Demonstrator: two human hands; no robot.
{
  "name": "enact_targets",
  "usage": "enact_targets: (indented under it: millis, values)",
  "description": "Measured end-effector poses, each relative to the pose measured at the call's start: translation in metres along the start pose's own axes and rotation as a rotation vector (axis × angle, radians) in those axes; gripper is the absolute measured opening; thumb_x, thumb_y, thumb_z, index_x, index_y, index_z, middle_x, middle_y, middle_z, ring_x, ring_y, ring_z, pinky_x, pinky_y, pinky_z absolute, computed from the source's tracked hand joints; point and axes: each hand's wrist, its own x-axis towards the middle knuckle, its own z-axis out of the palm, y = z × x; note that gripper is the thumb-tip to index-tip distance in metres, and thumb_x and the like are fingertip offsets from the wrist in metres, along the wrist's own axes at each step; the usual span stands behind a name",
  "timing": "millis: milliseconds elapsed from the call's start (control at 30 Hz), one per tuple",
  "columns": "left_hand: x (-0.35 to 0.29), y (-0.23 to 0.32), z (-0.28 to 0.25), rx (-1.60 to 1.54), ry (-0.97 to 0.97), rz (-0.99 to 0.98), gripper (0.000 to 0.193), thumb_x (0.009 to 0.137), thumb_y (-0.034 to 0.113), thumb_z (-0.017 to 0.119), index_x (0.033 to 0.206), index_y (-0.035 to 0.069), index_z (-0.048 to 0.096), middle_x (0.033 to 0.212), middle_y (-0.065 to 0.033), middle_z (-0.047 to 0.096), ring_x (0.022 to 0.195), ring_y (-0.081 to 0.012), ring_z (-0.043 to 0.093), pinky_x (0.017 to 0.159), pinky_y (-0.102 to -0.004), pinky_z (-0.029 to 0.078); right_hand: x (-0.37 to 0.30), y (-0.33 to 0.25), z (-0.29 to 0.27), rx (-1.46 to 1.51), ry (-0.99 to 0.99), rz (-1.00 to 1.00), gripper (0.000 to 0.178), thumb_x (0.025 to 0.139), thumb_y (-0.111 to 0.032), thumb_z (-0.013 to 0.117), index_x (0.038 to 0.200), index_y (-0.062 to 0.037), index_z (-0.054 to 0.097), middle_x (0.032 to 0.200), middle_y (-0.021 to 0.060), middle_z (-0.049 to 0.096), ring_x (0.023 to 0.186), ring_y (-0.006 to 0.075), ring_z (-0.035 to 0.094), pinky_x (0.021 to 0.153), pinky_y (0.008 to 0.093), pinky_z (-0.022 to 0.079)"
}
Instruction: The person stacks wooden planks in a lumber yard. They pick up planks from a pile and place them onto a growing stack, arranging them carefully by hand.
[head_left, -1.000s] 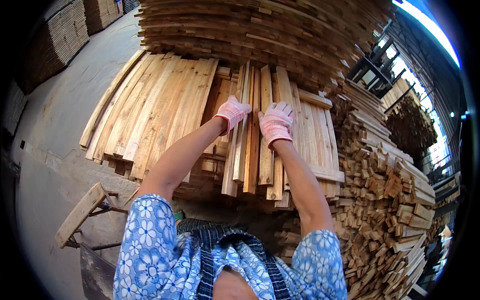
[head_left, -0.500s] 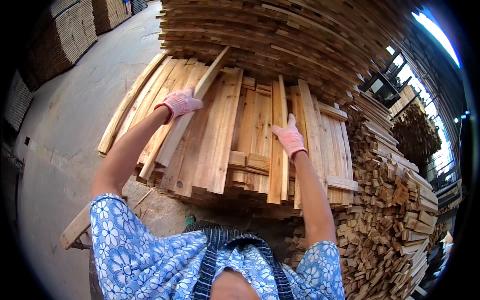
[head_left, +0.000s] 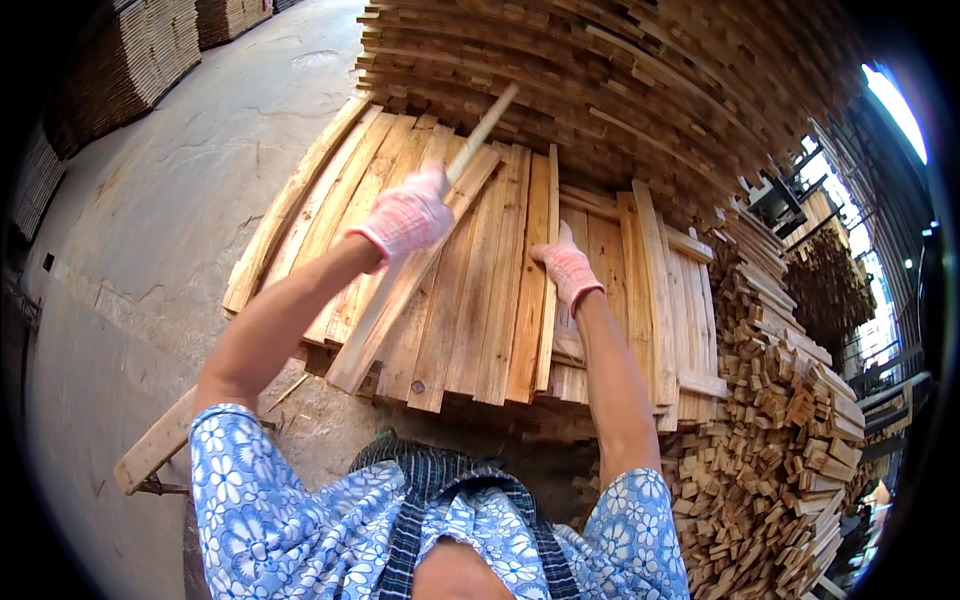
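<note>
My left hand [head_left: 408, 212], in a pink-and-white knitted glove, is closed round a narrow wooden plank [head_left: 487, 132] raised aslant above the others and blurred by motion. Another plank [head_left: 375, 340] lies slantwise below that hand, across the row. My right hand [head_left: 568, 268], gloved alike, straddles a thin plank [head_left: 548, 340] standing on edge, its thumb on the left side and its fingers on the right. Between the hands, several flat planks [head_left: 480, 290] lie side by side on the stack.
A tall stack of boards [head_left: 620, 90] rises behind the planks. At the right is a large heap of short wood pieces [head_left: 760, 460]. Concrete floor [head_left: 200, 190] stretches left, with more board stacks [head_left: 160, 50] far off. A wooden beam [head_left: 155, 445] stands by my left elbow.
My left hand has lifted its plank and moved right and toward the stack's middle. The edge-standing plank at my right hand has shifted left against the flat planks, closing the gap there.
</note>
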Motion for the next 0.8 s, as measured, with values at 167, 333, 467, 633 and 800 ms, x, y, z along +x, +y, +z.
enact_targets:
  millis: [167,333,467,633,800]
  values:
    - [-0.021,-0.017,0.006,0.33,-0.1,-0.044,0.049,0.096,0.026,0.058,0.139,0.01,0.041,0.126,-0.0278,0.056,0.094,-0.0366,0.068,0.075,-0.0462,0.059,-0.021,-0.023,0.01,-0.046,0.002,0.105,0.082,0.087,-0.019,0.07,0.157,-0.0053,0.03,0.128,0.0236,0.065,0.115,0.0355,0.065,0.103,0.0405,0.049]
    - [-0.015,-0.059,0.038,0.526,-0.038,0.181,0.065,0.095,0.034,0.062,0.149,0.011,0.034,0.134,-0.0337,0.05,0.113,-0.0488,0.063,0.091,-0.056,0.054,-0.043,-0.037,-0.012,-0.463,0.056,0.168,0.081,0.096,-0.04,0.055,0.164,-0.0127,0.02,0.141,0.0277,0.058,0.126,0.0423,0.06,0.108,0.0477,0.045]
    - [-0.016,-0.028,0.014,0.439,-0.22,0.116,0.064,0.094,0.031,0.061,0.149,0.007,0.038,0.134,-0.033,0.051,0.113,-0.0479,0.063,0.094,-0.0533,0.054,-0.058,-0.047,-0.008,-0.514,0.062,0.292,0.082,0.1,-0.061,0.042,0.165,-0.0161,0.022,0.157,0.0283,0.041,0.136,0.0421,0.053,0.112,0.0543,0.042]
    - [-0.008,-0.021,0.0,0.191,-0.106,0.088,0.06,0.089,0.023,0.059,0.147,0.014,0.044,0.128,-0.0269,0.057,0.105,-0.0353,0.068,0.084,-0.0443,0.057,-0.036,-0.011,-0.009,-0.719,-0.036,-0.003,0.076,0.099,-0.064,0.044,0.16,-0.0199,0.035,0.153,0.0331,0.041,0.135,0.0499,0.05,0.107,0.052,0.047]
    - [0.006,-0.033,0.019,0.445,-0.028,0.07,0.06,0.09,0.026,0.062,0.147,0.018,0.044,0.132,-0.0243,0.055,0.113,-0.0396,0.063,0.088,-0.0493,0.056,-0.045,-0.02,-0.104,-1.13,0.511,-0.104,0.066,0.093,-0.058,0.058,0.144,-0.0163,0.05,0.134,0.0286,0.057,0.121,0.0458,0.057,0.101,0.0564,0.048]
